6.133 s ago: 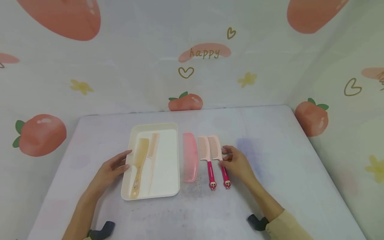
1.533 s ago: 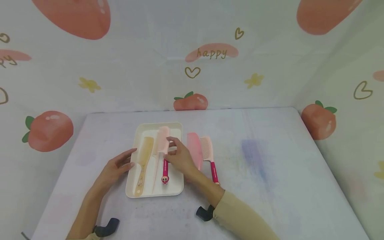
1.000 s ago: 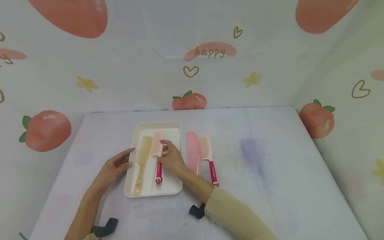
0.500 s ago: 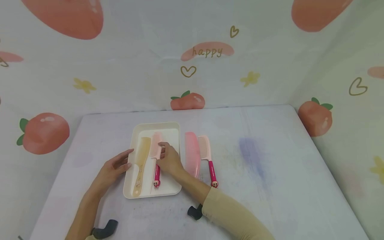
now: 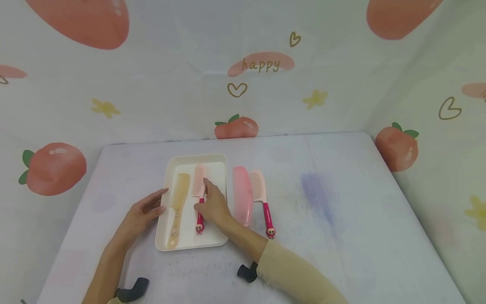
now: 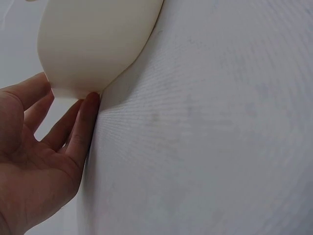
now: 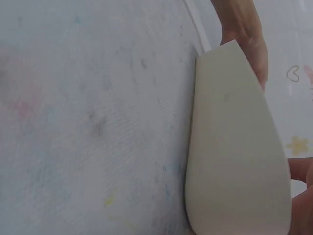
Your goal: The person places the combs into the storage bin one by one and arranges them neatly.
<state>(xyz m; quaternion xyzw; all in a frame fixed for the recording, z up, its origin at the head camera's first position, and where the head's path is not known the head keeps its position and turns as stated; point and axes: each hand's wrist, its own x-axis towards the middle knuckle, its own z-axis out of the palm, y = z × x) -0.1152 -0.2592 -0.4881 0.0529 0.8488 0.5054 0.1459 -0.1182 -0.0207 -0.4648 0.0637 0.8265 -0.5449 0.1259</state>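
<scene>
A white tray [image 5: 216,230] lies on the table in the head view. My left hand [image 5: 142,213] touches its left side with extended fingers; the left wrist view shows those fingertips [image 6: 92,100] against the tray's wall. Inside the tray lies a beige handled comb [image 5: 180,194]. To its right is a pale-pink comb with a magenta handle [image 5: 200,219], over the mostly hidden tail comb. My right hand [image 5: 216,207] is over this comb, thumb across the handle and index finger beside the head, spread apart. In the right wrist view the tray's wall hides most of that hand.
Right of the tray lie a pink handleless comb [image 5: 247,194] and a second pale-pink comb with a magenta handle [image 5: 268,215]. The right forearm crosses the tray's right rim. A fruit-patterned cloth [image 5: 159,97] stands behind the table.
My right hand has carried the outer magenta-handled comb leftward from the table into the tray and lowered it over the tail comb. Its fingers have since spread. The left hand stays at the tray.
</scene>
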